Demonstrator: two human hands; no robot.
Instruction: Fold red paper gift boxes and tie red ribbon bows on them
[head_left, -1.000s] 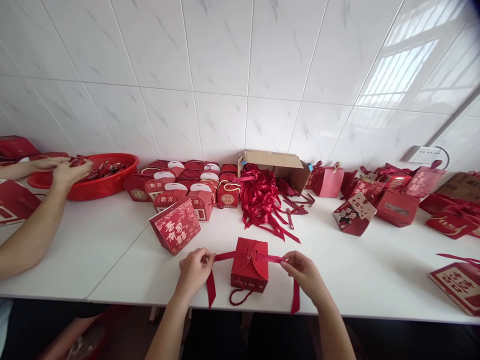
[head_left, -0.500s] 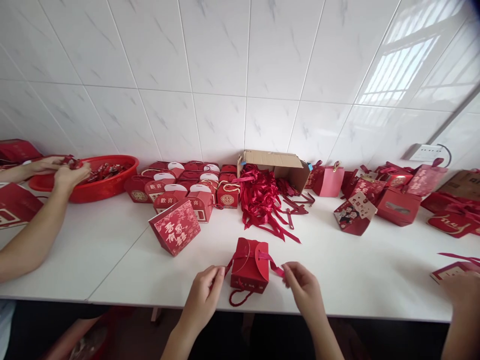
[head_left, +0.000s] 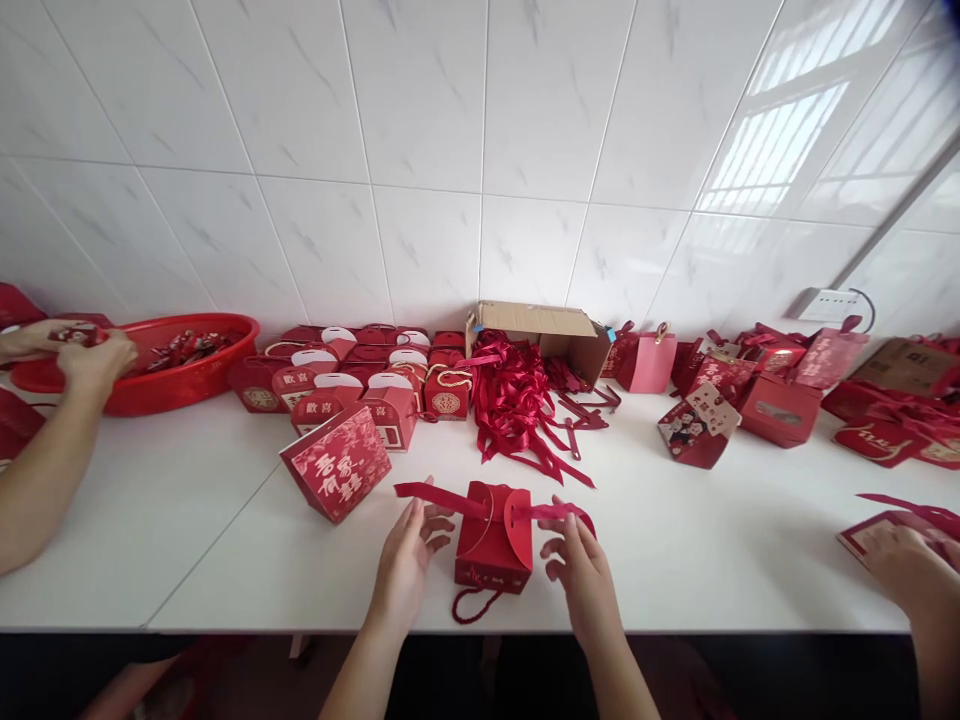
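Directions are read from the central box, with twelve o'clock toward the wall. The red box (head_left: pixel 493 540) sits near the front edge of the white table (head_left: pixel 720 560), its flaps folded over the top. A red ribbon (head_left: pixel 436 496) runs out of the top toward nine and three o'clock, both ends loose. A dark red cord (head_left: pixel 474 606) loops at seven o'clock. Left hand (head_left: pixel 405 565), nine o'clock: half open, fingers spread, gripping nothing, ribbon alongside the fingertips. Right hand (head_left: pixel 589 565), three o'clock: fingers loosely curved about the ribbon; whether it is pinched cannot be told. Ten o'clock: a printed box (head_left: pixel 337 465), with rows of small boxes (head_left: pixel 375 375) behind. Twelve: a heap of ribbons (head_left: pixel 514 400) spilling from a cardboard carton (head_left: pixel 536 318). Two: a patterned box (head_left: pixel 697 425). Far ten: a red basin (head_left: pixel 180 390), a co-worker's hands (head_left: pixel 97 358) above its near end. Far three: another person's hand (head_left: pixel 911 565) on a flat-lying box (head_left: pixel 855 538).
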